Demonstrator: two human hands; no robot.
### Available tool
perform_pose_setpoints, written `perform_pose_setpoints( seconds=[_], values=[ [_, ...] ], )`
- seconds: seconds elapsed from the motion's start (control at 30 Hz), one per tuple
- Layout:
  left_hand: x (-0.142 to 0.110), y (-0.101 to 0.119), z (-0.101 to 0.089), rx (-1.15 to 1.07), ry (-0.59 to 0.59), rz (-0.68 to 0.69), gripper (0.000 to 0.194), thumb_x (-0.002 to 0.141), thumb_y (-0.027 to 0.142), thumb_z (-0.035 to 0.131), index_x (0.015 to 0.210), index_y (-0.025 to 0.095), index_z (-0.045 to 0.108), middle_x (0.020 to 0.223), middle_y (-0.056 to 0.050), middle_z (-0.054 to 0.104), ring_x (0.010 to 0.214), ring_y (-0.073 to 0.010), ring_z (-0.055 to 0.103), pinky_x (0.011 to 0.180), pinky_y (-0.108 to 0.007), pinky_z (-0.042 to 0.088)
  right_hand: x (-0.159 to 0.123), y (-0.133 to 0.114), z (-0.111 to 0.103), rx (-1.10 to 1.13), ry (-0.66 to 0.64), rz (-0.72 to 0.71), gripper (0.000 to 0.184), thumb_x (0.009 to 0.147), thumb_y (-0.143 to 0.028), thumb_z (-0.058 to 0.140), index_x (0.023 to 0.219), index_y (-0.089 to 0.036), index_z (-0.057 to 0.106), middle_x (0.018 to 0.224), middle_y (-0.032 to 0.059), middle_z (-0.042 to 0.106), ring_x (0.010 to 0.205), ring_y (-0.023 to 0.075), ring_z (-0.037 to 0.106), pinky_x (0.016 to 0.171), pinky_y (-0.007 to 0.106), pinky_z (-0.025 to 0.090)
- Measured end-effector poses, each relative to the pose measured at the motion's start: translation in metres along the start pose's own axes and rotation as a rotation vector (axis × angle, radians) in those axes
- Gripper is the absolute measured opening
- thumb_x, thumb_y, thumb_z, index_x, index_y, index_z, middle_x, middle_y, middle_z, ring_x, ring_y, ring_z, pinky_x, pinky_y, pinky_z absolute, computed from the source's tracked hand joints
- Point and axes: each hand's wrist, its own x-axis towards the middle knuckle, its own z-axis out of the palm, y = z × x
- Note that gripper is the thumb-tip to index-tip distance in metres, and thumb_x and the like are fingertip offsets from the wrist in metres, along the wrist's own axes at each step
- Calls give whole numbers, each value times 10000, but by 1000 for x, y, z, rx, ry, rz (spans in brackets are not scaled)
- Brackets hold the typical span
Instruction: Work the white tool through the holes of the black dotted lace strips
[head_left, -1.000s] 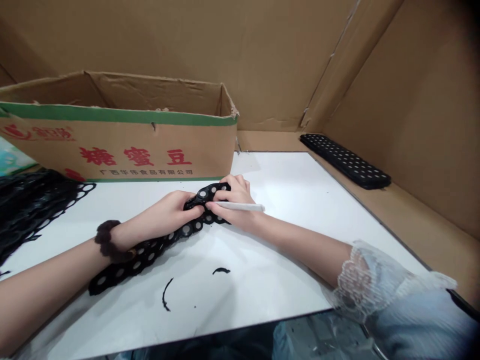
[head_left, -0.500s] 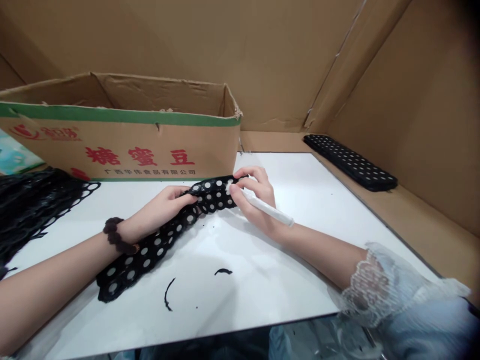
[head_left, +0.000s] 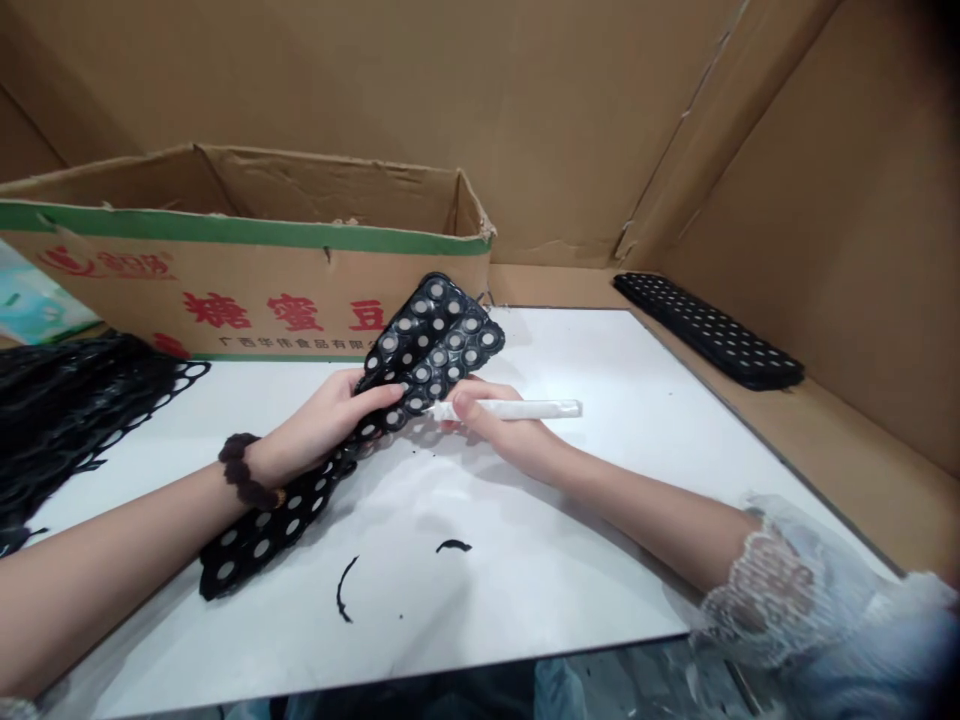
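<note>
Brown cardboard panels [head_left: 570, 120] filled the top and right of the frame, behind a white tabletop [head_left: 570, 560] spreading across the middle and lower part. A cardboard box [head_left: 277, 275] with red characters stood at upper left, a heap of black lattice strips [head_left: 75, 420] before it at the left edge. A long black sheet with pale dots [head_left: 435, 340] slanted up from lower left, its far end raised at centre; a similar black dotted stack [head_left: 709, 330] lay at right. The left hand [head_left: 319, 430] pinched the sheet under its thumb, while the right hand [head_left: 499, 420] gripped a white pen-shaped tool [head_left: 532, 409], tip at the sheet's lower edge; contact could not be told. The step in hand looked like close work along that edge, and the next move seemed to call for a firm left pinch and a steady tip. Curved black slivers [head_left: 454, 546] lay at lower centre.
</note>
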Motion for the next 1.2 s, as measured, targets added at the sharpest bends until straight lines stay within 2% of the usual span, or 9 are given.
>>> perform_pose_setpoints(
  seconds=[0.1,0.27,0.5,0.6,0.8,1.03,1.2],
  values=[
    [0,-2,-1,71,-36,49,262,739,428,566,724,168,539,633,25,586,539,-122,490,478,-212,378,-2,-5,1,-5,42,18,395,823,-519,423,756,-182,617,793,27,579,767,137,539,706,272,427],
    [-3,-4,-2,186,-139,150,183,755,348,564,809,174,586,816,17,631,737,-158,557,629,-216,440,-1,-3,1,50,78,31,350,827,-472,446,718,-173,591,708,4,590,673,114,529,608,233,398],
    [-1,-3,-2,277,-151,225,173,764,319,530,833,168,580,882,7,637,827,-188,560,717,-245,444,-1,1,1,-79,133,52,311,832,-379,433,632,-165,536,611,-13,515,607,106,471,548,230,342],
    [-1,-1,-1,308,-147,221,174,767,319,517,807,161,577,848,4,633,782,-180,553,678,-239,440,-1,-2,2,-134,152,23,305,828,-356,431,589,-170,470,580,-30,455,576,91,420,523,223,311],
    [-1,-1,1,344,-170,149,271,781,386,500,634,159,501,620,37,542,551,-110,460,498,-201,375,0,-7,5,-257,119,-49,298,837,-299,397,572,-178,337,555,-53,361,519,67,345,515,216,274],
    [-3,-2,4,373,-127,274,247,810,369,464,696,157,516,700,29,532,622,-107,461,532,-187,378,5,-2,2,-352,17,-164,279,862,-253,365,601,-180,298,562,-55,340,535,69,344,575,228,279],
    [-11,2,17,528,-28,359,306,800,346,452,564,161,395,524,49,375,501,-78,353,450,-191,281,12,4,7,-405,5,-197,285,863,-243,360,593,-178,298,571,-47,360,580,87,368,631,252,279]
  ],
)
